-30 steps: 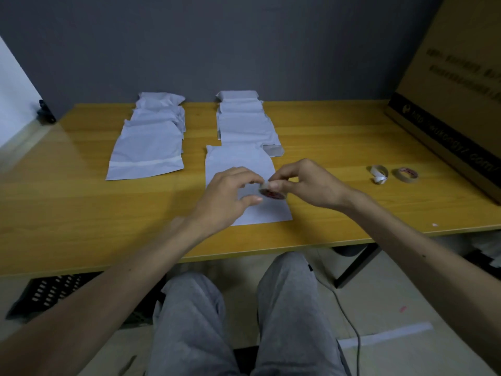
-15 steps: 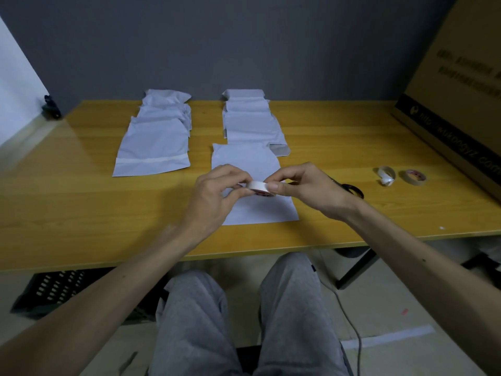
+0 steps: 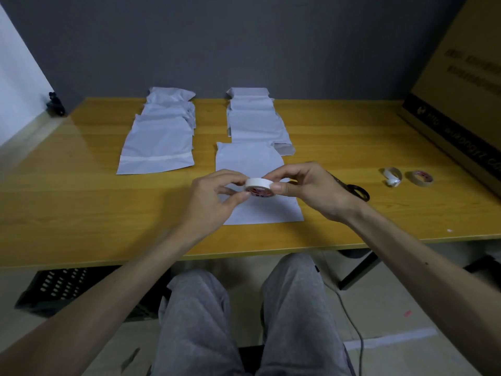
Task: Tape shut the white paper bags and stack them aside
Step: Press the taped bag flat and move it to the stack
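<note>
I have the tape roll point(image 3: 259, 187) pinched between both hands above the near bag point(image 3: 249, 169), which lies flat on the table point(image 3: 67, 202) right in front of me. My right hand point(image 3: 311, 189) clamps the roll's side between thumb and fingers to steady it; my left hand point(image 3: 214, 198) grips the other side with its fingertips on the rim, placed, I judge, to find and peel the free end. Holding the roll over the bag keeps the strip close to where it must go. The left stack point(image 3: 160, 137) shows a tape band across its front bag, so I take it as the finished pile, set aside; the back stack point(image 3: 256, 118) beyond the near bag looks untaped and waiting. Scissors point(image 3: 356, 191) lie just right of my wrist, within reach for cutting. Two spare rolls point(image 3: 406, 177) sit further right, out of the way.
</note>
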`<state>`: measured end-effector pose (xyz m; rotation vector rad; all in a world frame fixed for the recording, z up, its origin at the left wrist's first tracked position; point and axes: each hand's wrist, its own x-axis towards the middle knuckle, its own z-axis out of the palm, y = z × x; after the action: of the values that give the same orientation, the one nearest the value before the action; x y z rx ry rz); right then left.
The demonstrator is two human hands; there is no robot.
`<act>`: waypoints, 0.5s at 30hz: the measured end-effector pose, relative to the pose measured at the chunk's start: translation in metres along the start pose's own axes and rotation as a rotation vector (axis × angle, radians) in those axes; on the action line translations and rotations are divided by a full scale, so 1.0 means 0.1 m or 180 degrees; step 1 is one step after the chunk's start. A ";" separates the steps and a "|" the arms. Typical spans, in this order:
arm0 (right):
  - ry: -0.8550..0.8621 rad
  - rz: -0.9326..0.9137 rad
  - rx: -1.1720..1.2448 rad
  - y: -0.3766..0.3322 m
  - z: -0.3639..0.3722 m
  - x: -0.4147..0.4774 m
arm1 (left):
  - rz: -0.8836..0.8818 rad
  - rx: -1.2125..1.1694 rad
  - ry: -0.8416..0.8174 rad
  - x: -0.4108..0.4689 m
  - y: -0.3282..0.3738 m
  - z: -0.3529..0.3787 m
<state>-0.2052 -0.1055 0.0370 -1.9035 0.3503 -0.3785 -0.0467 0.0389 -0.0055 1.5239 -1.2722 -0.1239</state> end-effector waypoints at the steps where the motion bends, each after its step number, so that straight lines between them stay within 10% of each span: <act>1: -0.0022 -0.0026 0.0009 -0.01 0.02 0.01 | 0.0135 0.0117 -0.0071 0.01 0.00 -0.01; 15: -0.0222 0.0109 0.0292 0.03 0.07 -0.01 | 0.0308 0.0111 0.0172 -0.03 0.04 -0.04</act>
<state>-0.2032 -0.1002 0.0322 -1.8141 0.3135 -0.2995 -0.0481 0.0445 -0.0019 1.4825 -1.3083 0.0020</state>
